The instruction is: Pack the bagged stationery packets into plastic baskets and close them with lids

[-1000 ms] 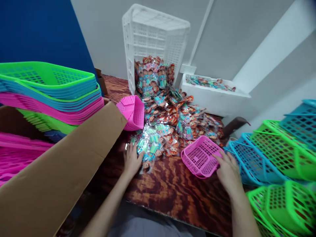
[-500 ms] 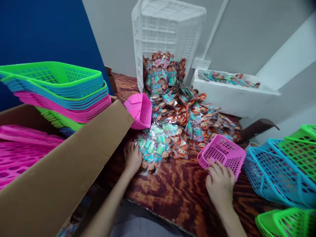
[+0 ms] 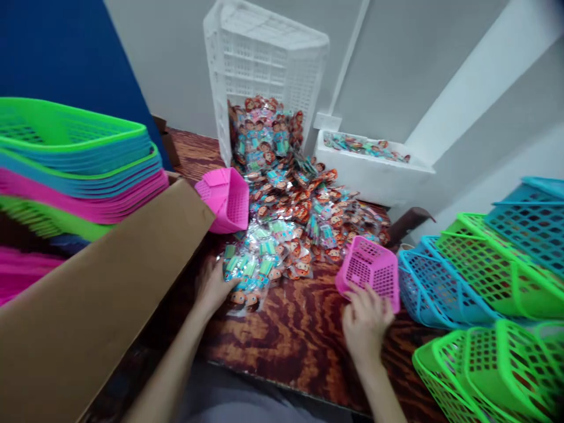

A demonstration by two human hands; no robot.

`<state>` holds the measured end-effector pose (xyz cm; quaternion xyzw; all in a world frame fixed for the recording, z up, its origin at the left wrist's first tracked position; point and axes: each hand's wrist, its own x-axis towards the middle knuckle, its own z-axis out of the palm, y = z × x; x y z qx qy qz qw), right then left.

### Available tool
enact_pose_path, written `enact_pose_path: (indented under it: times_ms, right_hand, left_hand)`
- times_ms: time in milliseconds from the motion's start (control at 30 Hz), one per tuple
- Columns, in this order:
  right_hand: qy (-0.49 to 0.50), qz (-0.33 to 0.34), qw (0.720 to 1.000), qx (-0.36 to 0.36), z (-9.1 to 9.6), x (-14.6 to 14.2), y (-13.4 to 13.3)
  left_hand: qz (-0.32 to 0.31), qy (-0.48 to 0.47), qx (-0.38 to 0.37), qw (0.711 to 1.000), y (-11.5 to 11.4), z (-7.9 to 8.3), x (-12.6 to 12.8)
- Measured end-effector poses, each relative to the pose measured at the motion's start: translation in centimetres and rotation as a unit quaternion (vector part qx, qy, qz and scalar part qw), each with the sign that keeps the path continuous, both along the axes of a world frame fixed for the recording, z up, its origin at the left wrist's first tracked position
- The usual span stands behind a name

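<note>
The pink basket (image 3: 374,264) is on the table (image 3: 286,335), right of the front packets (image 3: 249,273). Its open top faces up; its long axis is hard to tell. The front packets lie in rows with the doll heads toward the person, so their long way runs from the person to the pile.

The right hand (image 3: 365,317) bends its fingers over the basket's near rim; whether they grip tightly, no one can tell. The left hand (image 3: 214,288) is loosely open beside the packets, its thumb away from its blurry fingers.

A second ago, the right hand was at the basket's right end. Now it is at the near side, and the basket is turned.

The white crate (image 3: 264,41) is tipped over, with packets spilling out. The white box (image 3: 365,176) holds packets too. The cardboard box (image 3: 110,294) holds pink baskets (image 3: 22,273).
</note>
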<state>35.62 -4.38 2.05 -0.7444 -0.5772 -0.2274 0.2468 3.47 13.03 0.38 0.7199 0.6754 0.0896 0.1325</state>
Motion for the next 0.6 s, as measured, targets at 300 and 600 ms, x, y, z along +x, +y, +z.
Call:
enact_pose_path:
  times_ms: [300,600]
  right_hand:
    - [0.182,0.111,0.976,-0.036,0.8,-6.8,5.9]
    - [0.477,0.128,0.854,-0.162,-3.2,-15.7,13.5]
  left_hand:
    - [0.032,-0.026,-0.034,0.999,1.0,1.1,-0.2]
    - [0.068,-0.173,-0.091,0.978,-0.8,-0.2,3.4]
